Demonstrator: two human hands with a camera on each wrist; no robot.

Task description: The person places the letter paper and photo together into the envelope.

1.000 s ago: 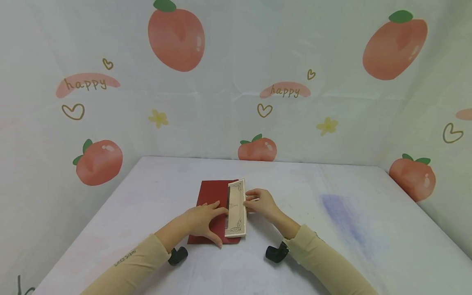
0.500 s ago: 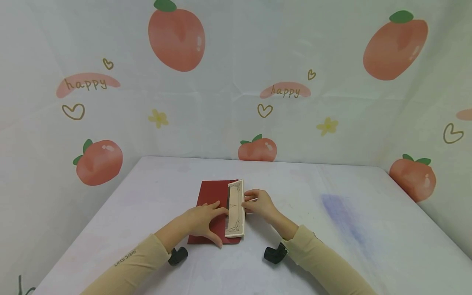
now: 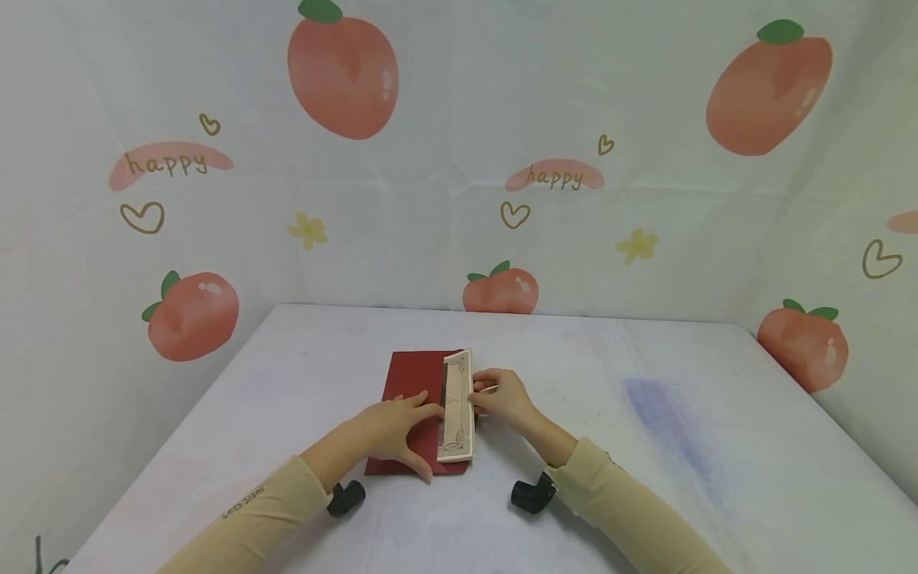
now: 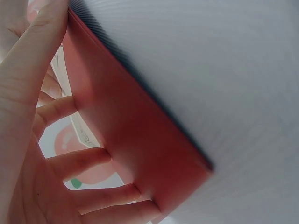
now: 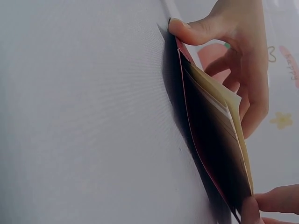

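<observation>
A flat red envelope (image 3: pixel 416 371) lies on the white table, with a cream card (image 3: pixel 457 406) bearing ornate printed corners along its right side. My left hand (image 3: pixel 390 426) rests on the envelope with its fingers spread; in the left wrist view its straight fingertips press the red surface (image 4: pixel 117 107). Between thumb and fingers my right hand (image 3: pixel 505 399) pinches the card's right edge. The right wrist view shows a dark gap between the red layer (image 5: pixel 181 53) and the raised cream card (image 5: pixel 240 135). How far the card reaches under the red layer is hidden.
Black wrist cameras sit below both wrists, the left device (image 3: pixel 347 498) and the right device (image 3: pixel 532 496). A white tabletop (image 3: pixel 323 343) surrounds the envelope, with a purple smudge (image 3: pixel 670 422) at right. Behind hangs a fruit-printed curtain (image 3: pixel 430 199).
My right hand has shifted slightly left, and the card's right edge has moved left with it over the envelope. My left hand and the envelope have stayed in place.
</observation>
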